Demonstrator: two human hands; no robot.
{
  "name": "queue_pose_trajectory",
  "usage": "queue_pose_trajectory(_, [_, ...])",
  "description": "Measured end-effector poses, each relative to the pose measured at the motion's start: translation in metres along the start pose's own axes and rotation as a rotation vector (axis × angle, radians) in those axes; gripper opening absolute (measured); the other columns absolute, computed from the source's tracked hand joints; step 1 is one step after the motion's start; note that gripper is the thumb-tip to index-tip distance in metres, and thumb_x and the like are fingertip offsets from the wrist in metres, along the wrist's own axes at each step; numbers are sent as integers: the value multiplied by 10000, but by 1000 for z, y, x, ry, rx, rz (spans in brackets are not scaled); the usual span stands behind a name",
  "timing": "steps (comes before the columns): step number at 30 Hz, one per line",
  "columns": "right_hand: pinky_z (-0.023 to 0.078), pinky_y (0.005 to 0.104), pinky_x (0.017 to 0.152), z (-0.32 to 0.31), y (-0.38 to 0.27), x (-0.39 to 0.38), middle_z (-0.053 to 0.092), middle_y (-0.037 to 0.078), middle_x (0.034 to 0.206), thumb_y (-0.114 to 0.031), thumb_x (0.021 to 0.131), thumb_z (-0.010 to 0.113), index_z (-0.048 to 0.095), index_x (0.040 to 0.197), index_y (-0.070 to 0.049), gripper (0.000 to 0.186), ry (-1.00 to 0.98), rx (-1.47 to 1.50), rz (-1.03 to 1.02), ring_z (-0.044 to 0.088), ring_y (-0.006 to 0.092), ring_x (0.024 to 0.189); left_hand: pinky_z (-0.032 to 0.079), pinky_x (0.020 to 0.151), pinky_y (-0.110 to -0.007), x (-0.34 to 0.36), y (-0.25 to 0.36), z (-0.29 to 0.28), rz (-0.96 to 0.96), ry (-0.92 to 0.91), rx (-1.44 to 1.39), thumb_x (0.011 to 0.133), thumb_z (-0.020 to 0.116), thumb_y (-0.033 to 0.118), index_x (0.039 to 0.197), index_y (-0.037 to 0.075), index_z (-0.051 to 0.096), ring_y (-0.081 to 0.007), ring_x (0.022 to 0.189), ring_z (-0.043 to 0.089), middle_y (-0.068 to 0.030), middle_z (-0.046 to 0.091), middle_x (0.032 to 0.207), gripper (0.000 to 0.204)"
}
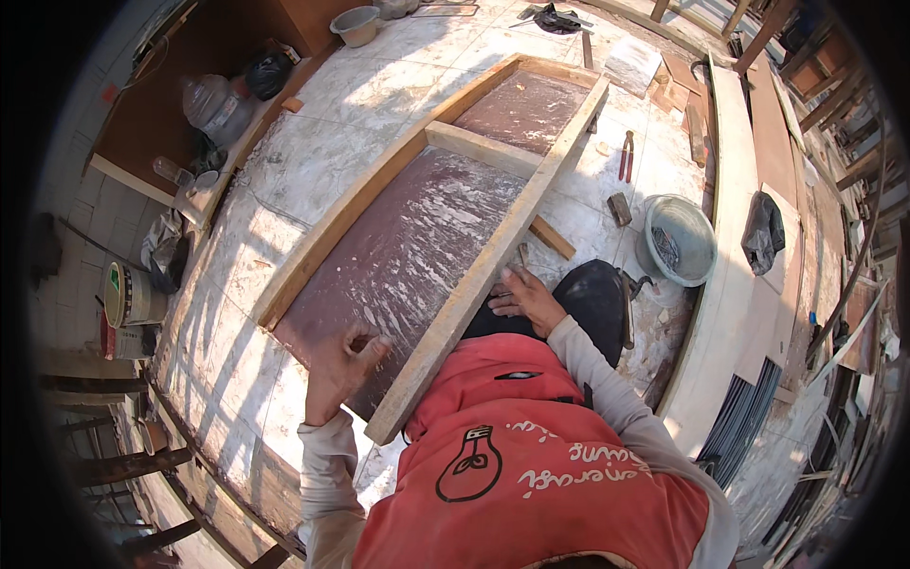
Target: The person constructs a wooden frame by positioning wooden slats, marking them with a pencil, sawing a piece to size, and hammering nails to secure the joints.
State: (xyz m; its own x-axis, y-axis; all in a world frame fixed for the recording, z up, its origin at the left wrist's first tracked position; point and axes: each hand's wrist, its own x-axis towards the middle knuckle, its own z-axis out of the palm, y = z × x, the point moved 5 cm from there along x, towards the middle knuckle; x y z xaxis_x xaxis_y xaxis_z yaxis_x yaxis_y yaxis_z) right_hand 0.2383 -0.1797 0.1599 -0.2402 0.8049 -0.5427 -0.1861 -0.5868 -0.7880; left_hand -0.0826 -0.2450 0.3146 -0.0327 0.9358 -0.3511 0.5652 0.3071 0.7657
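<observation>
A long wooden form (365, 190) lies on the floor in front of me, with pale timber sides and a crosspiece (483, 149). Its dark brown panel (398, 247) is streaked with whitish residue. My left hand (343, 372) is at the panel's near end, its fingers curled and the thumb close to the forefinger. Whatever it may hold is hidden. Beside the right-hand rail (493, 266), my right hand (529, 300) rests with fingers stretched out, over my dark trouser leg, and nothing shows in it.
To the right are red-handled pincers (627, 156), a small wood block (619, 209) and a bucket (679, 241) with nails inside. Long boards (725, 266) run along that side. At left stand a paint bucket (128, 296) and a clear plastic jug (213, 106).
</observation>
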Motion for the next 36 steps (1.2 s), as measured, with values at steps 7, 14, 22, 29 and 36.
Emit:
queue_pose_trajectory(7, [583, 384, 888, 29, 2, 5, 621, 186, 1203, -440, 1035, 607, 354, 1513, 5, 701, -103, 59, 4, 685, 269, 1030, 434, 1067, -455, -32, -170, -80, -166, 1084, -481, 955, 718, 341, 1430, -39, 456, -342, 1272, 540, -216, 518, 1409, 663])
queue_pose_trajectory(14, [567, 381, 904, 38, -7, 8, 627, 159, 1183, -362, 1030, 619, 467, 1426, -11, 551, -165, 174, -76, 657, 252, 1043, 505, 1076, -481, -25, -195, 24, 206, 951, -733, 1024, 405, 649, 1520, 27, 395, -330, 1333, 533, -189, 492, 1502, 795])
queue_pose_trajectory(22, [504, 437, 990, 55, -97, -32, 636, 151, 1250, -372, 1034, 599, 462, 1453, -47, 547, -300, 535, -322, 632, 270, 1098, 490, 1087, -484, -5, -48, -50, 434, 526, -1579, 1023, 404, 648, 1525, 43, 395, -326, 1338, 522, -182, 490, 1500, 786])
queue_pose_trajectory(29, [487, 404, 1045, 75, -184, -82, 601, 132, 1395, -413, 1051, 551, 467, 1480, -70, 556, -188, 603, -498, 610, 244, 1208, 477, 1098, -486, -30, 67, -70, 546, 478, -1623, 1023, 403, 647, 1530, 56, 394, -322, 1343, 513, -176, 487, 1498, 779])
queue_pose_trajectory(36, [450, 418, 1096, 117, -180, -80, 588, 94, 1402, -389, 1080, 504, 446, 1494, -61, 531, -21, 540, -644, 576, 242, 1266, 465, 1108, -489, -34, 77, -84, 545, 353, -1713, 1022, 402, 647, 1535, 70, 394, -318, 1348, 503, -170, 485, 1496, 772])
